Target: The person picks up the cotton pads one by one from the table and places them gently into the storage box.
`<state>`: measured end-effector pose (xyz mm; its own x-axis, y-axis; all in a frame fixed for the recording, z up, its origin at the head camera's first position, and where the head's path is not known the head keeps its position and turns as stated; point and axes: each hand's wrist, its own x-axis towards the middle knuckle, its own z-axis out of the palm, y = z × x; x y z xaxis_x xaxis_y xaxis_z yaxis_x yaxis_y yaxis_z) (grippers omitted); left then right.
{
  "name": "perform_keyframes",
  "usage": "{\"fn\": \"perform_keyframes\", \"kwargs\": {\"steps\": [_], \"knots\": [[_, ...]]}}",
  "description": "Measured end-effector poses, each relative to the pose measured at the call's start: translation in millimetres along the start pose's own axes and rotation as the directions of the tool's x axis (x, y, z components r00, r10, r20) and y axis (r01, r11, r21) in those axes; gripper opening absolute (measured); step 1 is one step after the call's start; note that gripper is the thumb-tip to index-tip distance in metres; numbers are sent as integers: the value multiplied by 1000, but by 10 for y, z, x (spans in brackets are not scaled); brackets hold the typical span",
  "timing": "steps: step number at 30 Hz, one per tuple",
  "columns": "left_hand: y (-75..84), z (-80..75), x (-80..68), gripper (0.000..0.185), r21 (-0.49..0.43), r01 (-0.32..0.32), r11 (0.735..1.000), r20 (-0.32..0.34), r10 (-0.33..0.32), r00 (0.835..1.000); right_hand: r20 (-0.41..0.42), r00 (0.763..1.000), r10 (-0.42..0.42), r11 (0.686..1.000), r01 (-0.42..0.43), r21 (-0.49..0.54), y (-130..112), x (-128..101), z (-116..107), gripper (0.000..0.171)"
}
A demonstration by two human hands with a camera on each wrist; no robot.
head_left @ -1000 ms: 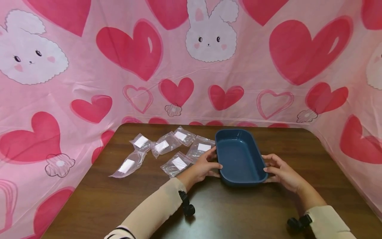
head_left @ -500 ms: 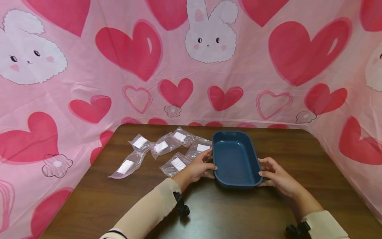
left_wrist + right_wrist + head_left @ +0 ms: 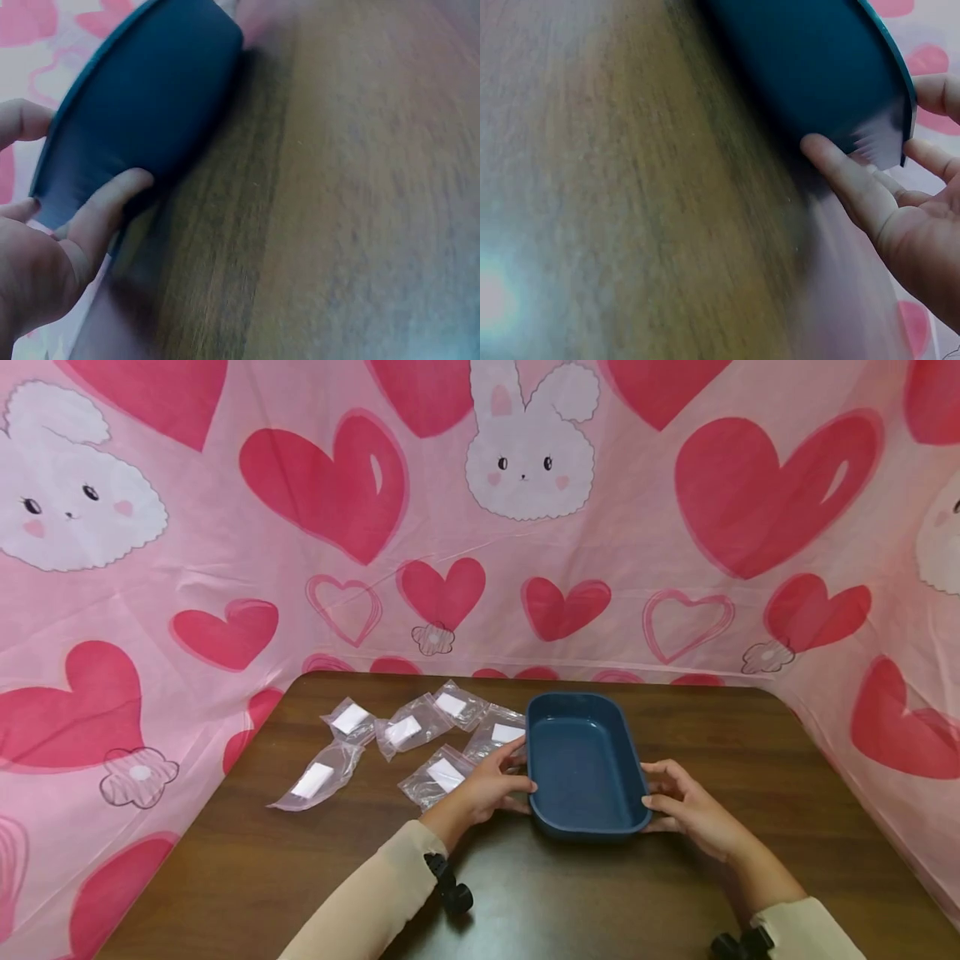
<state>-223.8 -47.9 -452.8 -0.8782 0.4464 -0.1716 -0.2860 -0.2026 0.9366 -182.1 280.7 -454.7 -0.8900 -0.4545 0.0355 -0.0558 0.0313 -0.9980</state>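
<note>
A deep, dark blue rectangular tray (image 3: 588, 768) with rounded corners is held between both hands, over the table right of centre. Nothing lies inside it. My left hand (image 3: 483, 789) grips its left side, thumb at the rim and the other fingers along the wall. On the opposite side my right hand (image 3: 693, 810) grips it the same way near the front corner. The left wrist view shows the outer wall of the tray (image 3: 157, 90) with fingers at its rim and lower edge. In the right wrist view, fingers also touch the tray (image 3: 817, 60) at rim and underside edge.
Several clear plastic bags with white pieces, such as this bag (image 3: 318, 777), lie on the left half of the brown wooden table (image 3: 600, 893). One bag (image 3: 442, 772) lies close behind my left hand. A pink heart-patterned cloth (image 3: 442, 510) hangs behind the table.
Both hands have moved the tray a little to the left and toward me, nearer the bags. The grip looks unchanged, and the bags stay in place.
</note>
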Motion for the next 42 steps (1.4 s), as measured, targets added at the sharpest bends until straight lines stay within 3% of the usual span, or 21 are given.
{"fn": "perform_keyframes", "kwargs": {"steps": [6,10,17,33,42], "knots": [[-22,-10,-1,85,9,-17,1000,-8,17,1000,-139,989,51,996,-61,-66,-82,68,35,43],[-24,-7,14,86,24,-35,999,-6,35,999,-201,975,97,989,-117,-90,-146,160,1,52],[-28,10,10,85,40,-24,999,-31,25,999,-209,972,111,983,-138,-120,-145,279,-23,65],[-41,17,-11,84,30,-47,998,-42,48,998,-253,964,78,994,-94,-51,-61,316,39,63],[-72,19,-36,73,35,-80,996,-46,82,996,-259,964,67,990,-96,-102,-97,319,54,64]]}}
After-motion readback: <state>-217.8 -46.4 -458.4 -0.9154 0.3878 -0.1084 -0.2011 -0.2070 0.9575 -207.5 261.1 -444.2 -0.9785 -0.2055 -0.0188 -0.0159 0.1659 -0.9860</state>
